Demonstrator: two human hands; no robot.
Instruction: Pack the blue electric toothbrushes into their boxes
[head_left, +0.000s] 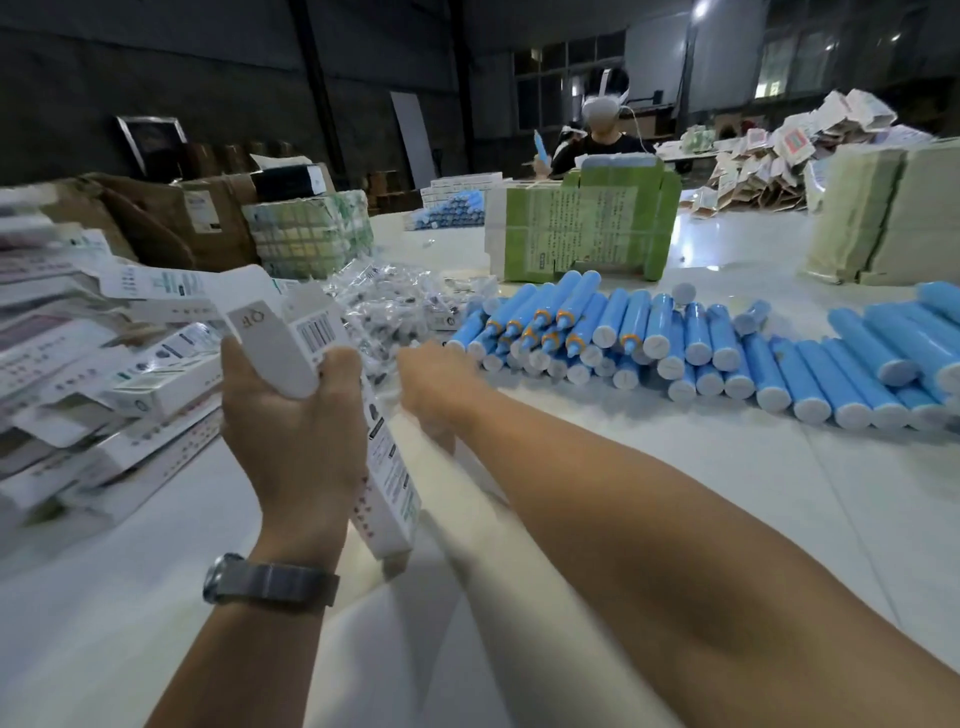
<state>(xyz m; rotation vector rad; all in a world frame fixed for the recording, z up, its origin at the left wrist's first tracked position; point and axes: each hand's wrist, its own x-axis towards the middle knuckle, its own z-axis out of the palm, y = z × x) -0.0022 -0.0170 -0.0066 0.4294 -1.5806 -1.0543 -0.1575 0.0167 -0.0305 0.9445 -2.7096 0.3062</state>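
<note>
Gripping a white toothbrush box (332, 395) upright above the table (675, 467), your left hand (291, 421) has its fingers curled round the box's middle, with the open top flap (260, 332) standing up past your thumb. Your right hand (431, 384) reaches forward just beside the box, toward the near end of the blue toothbrushes (649, 338); it is smeared with motion, so you cannot tell whether its fingers are spread or closed on anything. The toothbrushes lie stacked in a long row across the table, well to the right of the box. Packed and flat boxes (104, 364) are heaped at your left, and clear bagged parts (395, 306) sit just beyond your hands.
</note>
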